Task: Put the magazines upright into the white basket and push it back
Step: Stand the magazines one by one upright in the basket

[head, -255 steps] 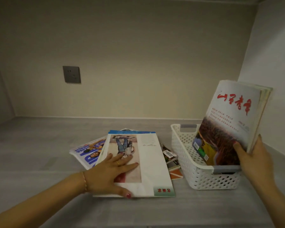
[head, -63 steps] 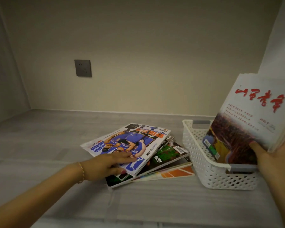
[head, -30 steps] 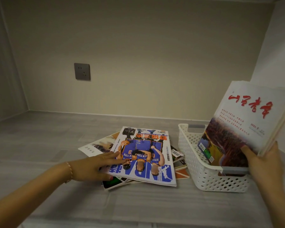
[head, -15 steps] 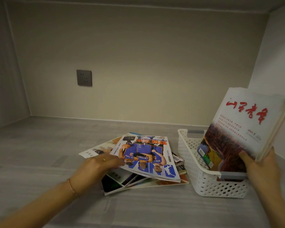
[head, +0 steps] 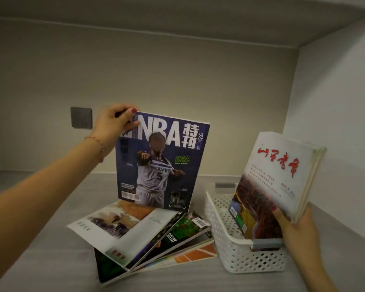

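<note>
The left hand [head: 114,123] pinches the top left corner of a dark blue basketball magazine [head: 160,161] with a player in a grey jersey on its cover, holding it upright and raised above a fanned stack of glossy magazines [head: 143,234] lying flat on the grey wood-grain counter [head: 40,249]. The lower edge of the blue magazine sits close over the topmost of the stack, a white-covered one with a muted painted picture; whether they touch cannot be told. The right hand [head: 297,228] grips, thumb on the front cover, the lower right edge of a bundle of white magazines with red brush lettering [head: 276,182], which stands tilted to the right inside the white perforated plastic basket [head: 230,241]. The basket rests on the counter just beside the stack, on its right, near the right wall. A grey wall socket [head: 81,117] is set in the beige back wall behind the left hand.
</note>
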